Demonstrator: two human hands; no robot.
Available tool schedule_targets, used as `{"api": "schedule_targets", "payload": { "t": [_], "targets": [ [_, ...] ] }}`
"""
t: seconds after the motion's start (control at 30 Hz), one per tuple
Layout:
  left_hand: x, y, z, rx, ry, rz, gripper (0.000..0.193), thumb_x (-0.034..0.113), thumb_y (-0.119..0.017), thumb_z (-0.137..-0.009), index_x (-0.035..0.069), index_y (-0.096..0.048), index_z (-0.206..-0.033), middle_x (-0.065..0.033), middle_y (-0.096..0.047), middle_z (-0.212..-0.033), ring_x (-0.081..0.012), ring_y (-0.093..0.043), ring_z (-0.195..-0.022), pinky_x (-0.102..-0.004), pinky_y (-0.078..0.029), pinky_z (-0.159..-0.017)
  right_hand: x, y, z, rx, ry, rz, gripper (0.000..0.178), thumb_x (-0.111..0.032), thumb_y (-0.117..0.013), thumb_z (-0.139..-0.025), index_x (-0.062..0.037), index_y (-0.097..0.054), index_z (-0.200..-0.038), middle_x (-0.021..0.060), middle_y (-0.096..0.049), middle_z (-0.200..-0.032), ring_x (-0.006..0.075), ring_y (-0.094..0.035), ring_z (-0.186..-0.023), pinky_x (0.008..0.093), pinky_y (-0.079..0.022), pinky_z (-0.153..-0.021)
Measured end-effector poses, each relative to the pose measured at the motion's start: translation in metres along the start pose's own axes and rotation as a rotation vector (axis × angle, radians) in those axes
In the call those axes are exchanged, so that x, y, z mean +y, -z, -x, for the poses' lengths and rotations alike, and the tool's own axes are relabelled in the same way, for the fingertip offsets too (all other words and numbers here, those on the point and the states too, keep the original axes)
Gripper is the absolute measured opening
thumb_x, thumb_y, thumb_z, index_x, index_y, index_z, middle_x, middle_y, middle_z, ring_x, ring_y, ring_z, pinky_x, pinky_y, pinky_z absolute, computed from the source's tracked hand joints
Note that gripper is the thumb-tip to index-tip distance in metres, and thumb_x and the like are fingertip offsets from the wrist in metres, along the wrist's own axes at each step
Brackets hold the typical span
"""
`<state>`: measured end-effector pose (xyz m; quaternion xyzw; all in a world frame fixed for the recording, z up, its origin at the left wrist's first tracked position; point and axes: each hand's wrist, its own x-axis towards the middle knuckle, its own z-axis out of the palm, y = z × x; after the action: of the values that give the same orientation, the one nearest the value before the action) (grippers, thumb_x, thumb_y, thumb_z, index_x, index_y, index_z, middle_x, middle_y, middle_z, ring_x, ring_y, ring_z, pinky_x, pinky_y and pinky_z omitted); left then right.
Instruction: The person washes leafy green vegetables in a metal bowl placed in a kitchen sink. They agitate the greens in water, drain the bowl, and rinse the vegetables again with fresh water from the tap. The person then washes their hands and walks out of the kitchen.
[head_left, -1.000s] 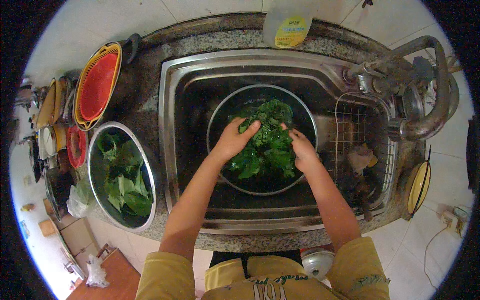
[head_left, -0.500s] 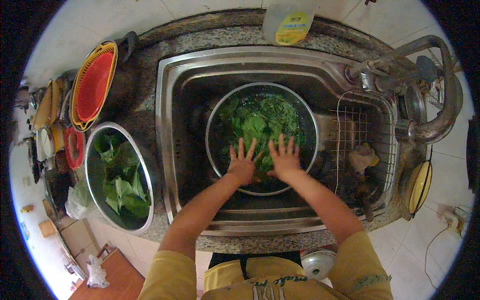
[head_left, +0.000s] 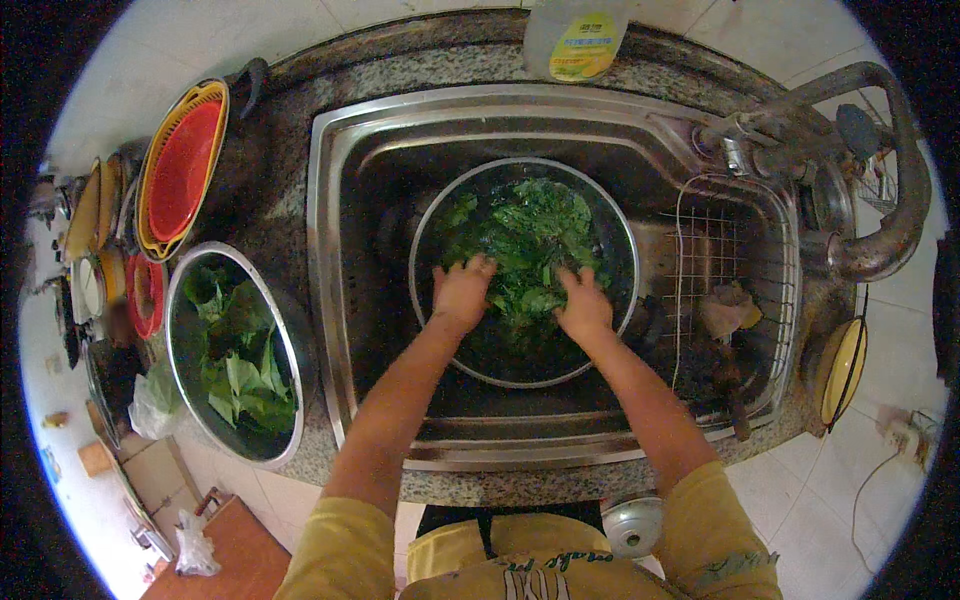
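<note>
A round metal-rimmed basin (head_left: 419,325) stands in the sink, with wet leafy greens (head_left: 530,235) bunched in its middle. Both my hands reach into it. My left hand (head_left: 463,297) is at the left edge of the greens, palm down, its fingers a little bent and apart, the tips dipping among water and leaves. On the right edge of the bunch, my right hand (head_left: 585,308) has its fingers parted and bent downward, their ends partly hidden by leaves. Neither hand visibly grips a leaf.
The steel sink (head_left: 330,250) surrounds the basin. A wire rack (head_left: 715,245) fills its right end, below a large faucet (head_left: 890,230). On the left counter are a second basin of leaves (head_left: 245,380) and red and yellow baskets (head_left: 185,165). A clear bottle (head_left: 580,45) stands behind.
My hands have moved apart from the near middle of the basin toward the two sides of the greens. Their spread fingers have bent downward, and the leaves have shifted between them.
</note>
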<state>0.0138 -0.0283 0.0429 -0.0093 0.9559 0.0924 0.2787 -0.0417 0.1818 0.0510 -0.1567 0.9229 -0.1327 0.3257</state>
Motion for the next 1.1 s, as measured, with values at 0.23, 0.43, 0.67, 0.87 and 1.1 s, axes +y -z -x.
{"api": "schedule_targets", "payload": {
  "t": [0.23, 0.43, 0.67, 0.87, 1.1],
  "targets": [
    [0.022, -0.067, -0.029, 0.052, 0.294, 1.609, 0.062, 0.013, -0.071, -0.076, 0.002, -0.044, -0.130, -0.0180, -0.046, -0.134, -0.0341, -0.057, -0.106, -0.0417, -0.050, -0.087, 0.011, -0.057, -0.026, 0.255, -0.104, -0.452, 0.048, -0.012, -0.072, -0.071, -0.0013, -0.055, -0.114, 0.0211, -0.061, -0.101, 0.0372, -0.061, -0.094, 0.0436, -0.049, -0.076],
    [0.012, 0.055, 0.006, 0.074, 0.106, 1.599, 0.044, 0.012, -0.063, -0.080, -0.004, -0.053, -0.121, -0.0110, -0.066, -0.098, -0.0184, -0.061, -0.085, -0.0318, -0.047, -0.079, -0.013, 0.043, 0.004, -0.021, -0.180, -0.766, 0.053, -0.046, -0.065, -0.085, 0.0029, -0.061, -0.106, 0.0105, -0.065, -0.094, 0.0179, -0.060, -0.083, 0.0328, -0.048, -0.072],
    [-0.001, 0.085, 0.012, 0.281, -0.050, 0.473, 0.060, 0.019, -0.070, -0.076, 0.009, -0.049, -0.131, -0.0171, -0.021, -0.150, -0.0426, -0.040, -0.123, -0.0466, -0.044, -0.095, -0.002, 0.088, 0.008, 0.113, 0.048, -0.350, 0.044, -0.031, -0.068, -0.083, 0.0029, -0.059, -0.110, 0.0178, -0.064, -0.100, 0.0282, -0.062, -0.090, 0.0351, -0.048, -0.079],
    [-0.004, 0.073, -0.015, 0.424, -0.058, 0.370, 0.074, 0.024, -0.072, -0.076, 0.016, -0.036, -0.141, -0.0136, -0.023, -0.150, -0.0420, -0.034, -0.129, -0.0494, -0.038, -0.102, -0.009, 0.091, -0.003, 0.309, 0.047, -0.194, 0.053, -0.012, -0.079, -0.068, -0.0067, -0.058, -0.117, 0.0205, -0.062, -0.106, 0.0354, -0.061, -0.095, 0.0391, -0.049, -0.082],
    [0.044, 0.001, -0.031, 0.124, -0.007, -0.011, 0.071, 0.057, -0.044, -0.089, 0.034, -0.014, -0.148, -0.0063, 0.002, -0.157, -0.0479, -0.002, -0.139, -0.0713, -0.007, -0.104, -0.026, 0.043, -0.019, 0.194, 0.186, 0.253, 0.095, -0.044, -0.079, -0.064, -0.0274, -0.029, -0.144, 0.0135, -0.033, -0.145, 0.0410, -0.039, -0.125, 0.0529, -0.039, -0.097]
  ]
}}
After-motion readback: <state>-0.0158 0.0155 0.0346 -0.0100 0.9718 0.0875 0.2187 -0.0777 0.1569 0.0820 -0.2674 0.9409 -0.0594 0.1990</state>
